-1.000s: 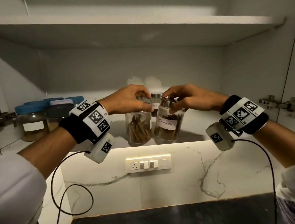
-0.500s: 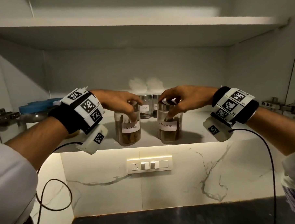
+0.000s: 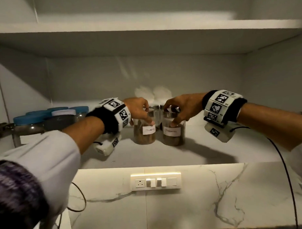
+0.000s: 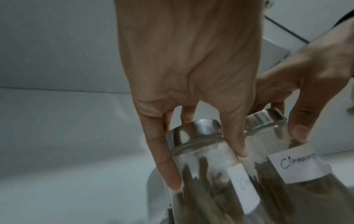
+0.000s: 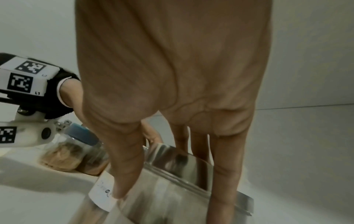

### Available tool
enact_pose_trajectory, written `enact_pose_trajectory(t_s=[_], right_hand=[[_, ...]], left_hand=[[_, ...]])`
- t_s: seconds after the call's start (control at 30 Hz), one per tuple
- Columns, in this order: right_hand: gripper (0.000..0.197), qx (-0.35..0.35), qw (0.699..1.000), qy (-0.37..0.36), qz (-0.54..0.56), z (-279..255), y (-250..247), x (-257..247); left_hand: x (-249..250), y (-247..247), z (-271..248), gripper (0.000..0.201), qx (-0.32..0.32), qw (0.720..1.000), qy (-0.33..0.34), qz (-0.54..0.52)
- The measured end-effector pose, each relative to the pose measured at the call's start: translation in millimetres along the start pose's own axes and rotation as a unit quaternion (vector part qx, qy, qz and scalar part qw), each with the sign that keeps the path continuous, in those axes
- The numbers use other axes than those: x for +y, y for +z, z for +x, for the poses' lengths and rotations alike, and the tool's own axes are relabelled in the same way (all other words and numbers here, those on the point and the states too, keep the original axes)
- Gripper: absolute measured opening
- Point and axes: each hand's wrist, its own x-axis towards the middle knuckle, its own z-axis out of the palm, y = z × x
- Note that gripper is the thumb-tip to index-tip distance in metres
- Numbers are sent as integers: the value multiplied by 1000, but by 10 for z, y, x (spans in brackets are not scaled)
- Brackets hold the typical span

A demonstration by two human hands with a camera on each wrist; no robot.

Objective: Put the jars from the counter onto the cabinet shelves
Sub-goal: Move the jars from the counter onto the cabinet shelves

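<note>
Two glass jars with steel lids and white labels stand side by side on the lower cabinet shelf [image 3: 148, 157]. My left hand [image 3: 139, 113] grips the left jar [image 3: 145, 134] from above, fingers down its sides [image 4: 168, 171]. My right hand [image 3: 179, 109] grips the right jar [image 3: 173, 136], labelled Cinnamon [image 4: 298, 165], the same way, thumb on its label [image 5: 122, 181]. Both jars hold brown sticks. In the wrist views each lid [image 4: 193, 133] [image 5: 182, 163] shows under the palm.
Several blue-lidded jars [image 3: 31, 126] stand at the shelf's left end. Two more steel-lidded jars [image 3: 155, 110] sit behind the held pair. An upper shelf [image 3: 143, 28] hangs overhead. A switch plate [image 3: 155, 181] is on the marble wall below.
Both jars went from being held above the shelf edge to standing deeper on the shelf. My hands moved forward with them and still hold them.
</note>
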Motion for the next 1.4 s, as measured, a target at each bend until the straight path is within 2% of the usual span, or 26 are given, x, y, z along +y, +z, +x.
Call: enact_pose_trajectory(t_s=[0.2,0.47,0.6,0.9,1.1,1.2,1.27,1.33,1.4], right_hand=[[66,23,993,12,-117,356,84,53],[66,55,990,-10,-133,381,151,142],[65,75,987,-21,-140,391,159,172],[59,126,982,-48,-129,312,218,228],[62,146,978,-24,-145,253,355,132],[72,172,970,-15,-173,211,472,53],[77,180,972,-17,-150,115,502,-64],[70,193,974,-29,-115,-54,486,-214],[52,207,974,-60,-70,-300,507,-405]], left_hand=[[80,212,406,62,58,997,12,41],[16,194,469,57,29,998,48,29],[3,213,455,54,40,996,76,28],[-22,231,484,52,57,993,93,50],[54,239,369,53,85,984,96,123],[55,259,273,66,105,976,95,167],[34,260,139,71,113,976,103,153],[40,246,-69,66,131,976,123,123],[40,248,-365,53,170,969,156,85]])
